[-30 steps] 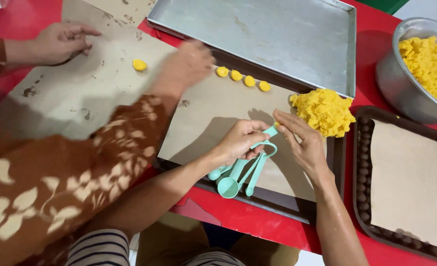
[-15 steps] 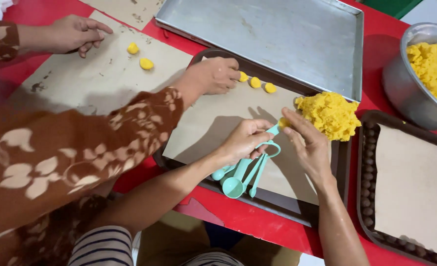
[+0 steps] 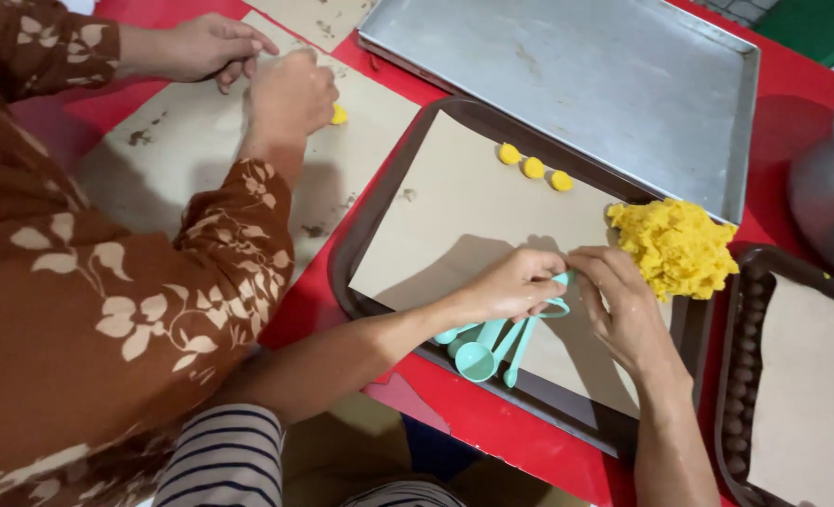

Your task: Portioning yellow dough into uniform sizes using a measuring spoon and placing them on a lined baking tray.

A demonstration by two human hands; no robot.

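Observation:
My left hand (image 3: 516,284) grips the ring end of a set of teal measuring spoons (image 3: 490,344), whose bowls hang over the paper-lined dark tray (image 3: 379,211). My right hand (image 3: 624,305) pinches the same ring from the right, just below a heap of yellow dough (image 3: 675,246) on the tray. Three small yellow dough balls (image 3: 533,168) lie in a row along the tray's far edge.
A co-worker in a brown flowered sleeve (image 3: 116,282) works at the left, both hands (image 3: 290,89) on a brown paper sheet (image 3: 187,160) with a dough piece. A steel baking sheet (image 3: 586,75) lies beyond. A metal bowl (image 3: 826,197) and another lined tray (image 3: 802,394) sit right.
The co-worker's nearer hand pulled back from the tray's dough balls to the paper sheet at the left. My hands stay on the spoon ring; the view has shifted.

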